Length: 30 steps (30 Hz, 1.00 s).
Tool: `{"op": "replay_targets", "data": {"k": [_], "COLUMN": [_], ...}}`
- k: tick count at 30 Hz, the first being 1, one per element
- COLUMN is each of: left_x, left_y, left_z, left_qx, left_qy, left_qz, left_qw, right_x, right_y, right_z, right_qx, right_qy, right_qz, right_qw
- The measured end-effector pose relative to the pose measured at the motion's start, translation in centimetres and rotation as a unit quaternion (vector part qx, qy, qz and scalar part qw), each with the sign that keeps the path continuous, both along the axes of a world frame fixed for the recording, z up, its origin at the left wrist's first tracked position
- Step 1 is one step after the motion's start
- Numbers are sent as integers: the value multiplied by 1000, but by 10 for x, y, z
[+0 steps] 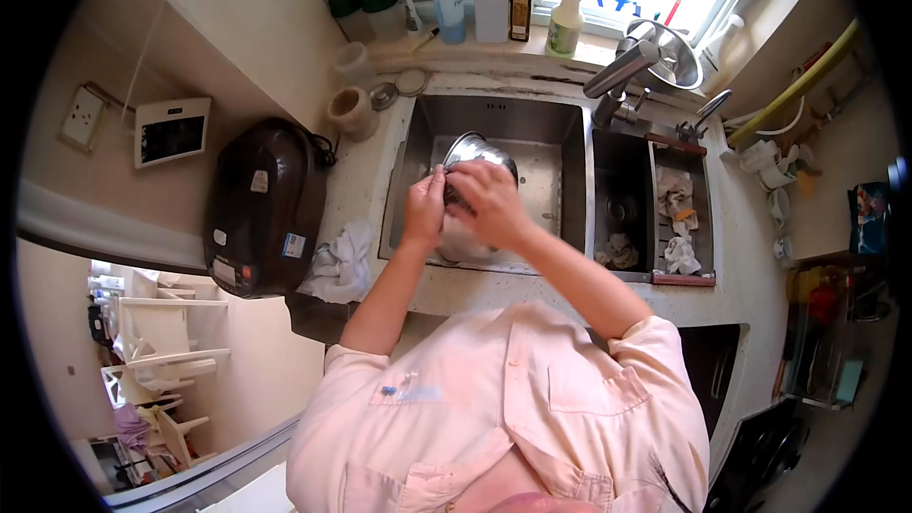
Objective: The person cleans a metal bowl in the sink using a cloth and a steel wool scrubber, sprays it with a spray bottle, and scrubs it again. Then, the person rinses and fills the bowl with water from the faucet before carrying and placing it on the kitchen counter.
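Note:
A shiny metal bowl (472,146) is held tilted over the large sink basin (560,133). My left hand (425,209) grips the bowl's rim at its left side, thumb pointing up. Across the near part of the bowl lies my right hand (491,194), its fingers curled against the metal. Both hands hide the bowl's near side, and whether a cloth or sponge sits under the right fingers cannot be seen. A rounded, pale shiny shape shows below the hands in the basin, too blurred to name.
Right of the basin are a steel faucet (622,71) and a narrow dark sink (622,199) with scraps. A dark rice cooker (266,199) and white cloth (342,261) stand left. Bottles, including a spray bottle (565,27), and a steel basin (673,62) line the sill.

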State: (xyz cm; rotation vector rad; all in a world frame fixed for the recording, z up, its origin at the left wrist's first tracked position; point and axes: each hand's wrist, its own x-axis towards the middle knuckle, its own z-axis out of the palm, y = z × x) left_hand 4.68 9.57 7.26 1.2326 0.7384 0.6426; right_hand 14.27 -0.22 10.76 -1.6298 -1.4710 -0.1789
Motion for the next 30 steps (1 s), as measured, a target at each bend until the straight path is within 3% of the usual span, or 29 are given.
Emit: {"op": "replay_targets", "data": {"k": [3,7,10,11,12,14,17,20,24,26,29,30], "left_x": [-6,-6,-6,-5,-9,-19,-23,-21,-4,4,13,18], "left_y": [-4,-3,-1,-2,-8,-10,4,10,5,-1,-8,-10], "left_z": [3,6,-3,4,15,31,33,23,38,57,55,54], "left_qx": [2,83,164,134,102,62,11,-7,190,272,295,248], "left_qy": [41,36,61,43,29,0,-64,-50,-5,58,70,50], "left_qz": [-27,-58,-64,-67,-68,-83,-106,-133,-159,-187,-134,-116], "left_qw": [999,994,982,988,992,995,992,990,969,942,943,960], "right_x": [52,17,36,53,83,123,114,123,127,123,111,110], "right_y": [12,-8,1,1,7,-2,-30,-33,-40,-40,-35,-34], "right_z": [-16,17,4,6,-16,-46,-2,-6,-6,0,0,-1], "right_qx": [-40,22,38,-22,-48,-74,-36,-56,-33,-58,7,47], "right_qy": [242,-12,15,173,347,504,669,660,650,581,555,558], "right_qz": [-96,8,-57,-109,-91,-13,94,91,101,108,50,17], "right_qw": [965,1000,998,979,932,860,736,744,753,805,830,828]}}
